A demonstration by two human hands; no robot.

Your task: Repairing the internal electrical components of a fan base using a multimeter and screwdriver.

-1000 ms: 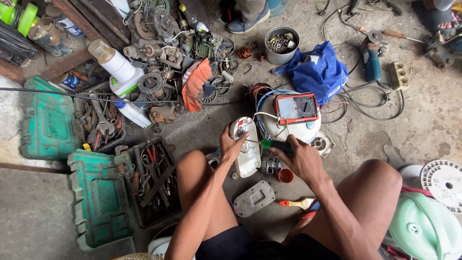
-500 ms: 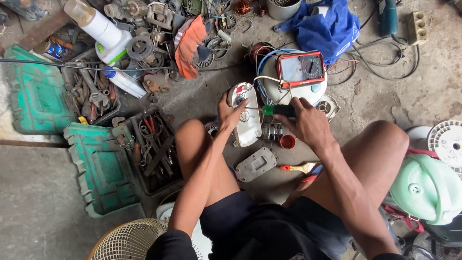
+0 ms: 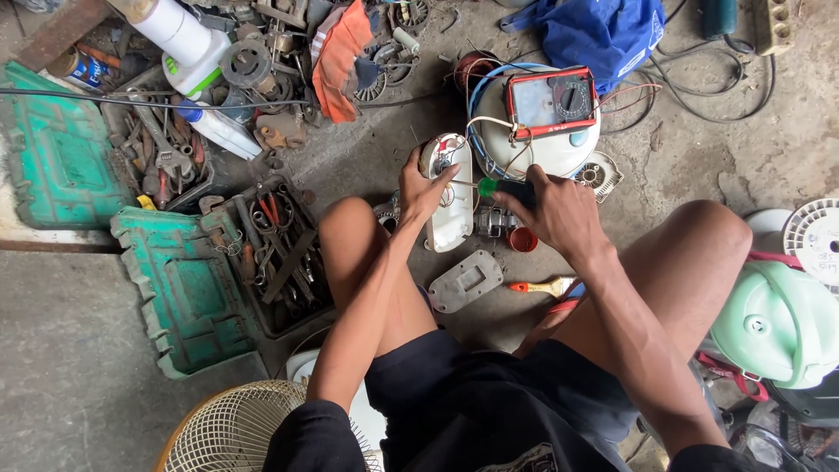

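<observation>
white housing (image 3: 454,214) gripped; green-handled screwdriver (image 3: 489,186) at it.

Bare concrete (image 3: 367,162) left of white housing (image 3: 454,205); red-framed meter (image 3: 552,102), grey plate (image 3: 466,281) crowd other sides.

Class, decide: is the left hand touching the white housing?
Touching. The head view shows the left hand with its fingers wrapped over the edge of the white housing, with no gap visible.
</observation>
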